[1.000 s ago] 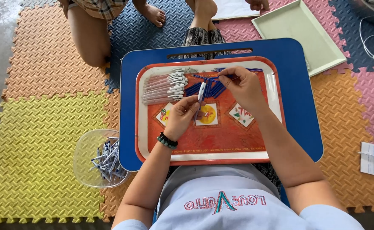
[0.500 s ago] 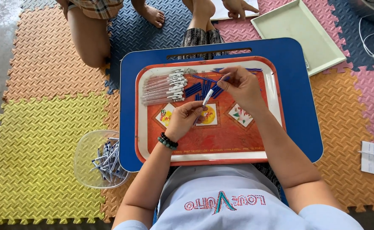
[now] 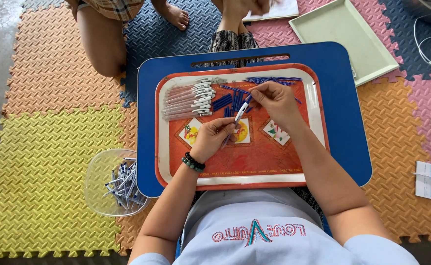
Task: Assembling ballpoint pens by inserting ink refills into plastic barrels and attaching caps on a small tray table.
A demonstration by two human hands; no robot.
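Both hands share one grip on a white pen (image 3: 238, 117): left hand (image 3: 213, 137) pinches its lower end w/ fingertips closed tight, right hand (image 3: 273, 100) pinches the blue-tipped upper end, thumb & forefinger narrow. Pen sits tilted, held just above the middle of the red tray (image 3: 274, 157), over a square picture printed on the tray floor. Left wrist wears a dark bead bracelet (image 3: 194, 162).

Just behind the hands, on the tray: a heap of blue caps (image 3: 228, 101) next to the pen tip, a row of white pen barrels (image 3: 188, 99) lined up side by side at the left back, & a bundle of thin blue refills (image 3: 273, 79) along the back rim. Tray lies on a blue lap desk (image 3: 343, 118), which rests across the person's legs.

Left of the desk, on the foam floor mat (image 3: 43, 162), a clear plastic bowl (image 3: 97, 179) holds finished pens. Pale green tray (image 3: 345, 37) lies past the desk's right back corner. Another person's bare legs (image 3: 102, 44) sit opposite.
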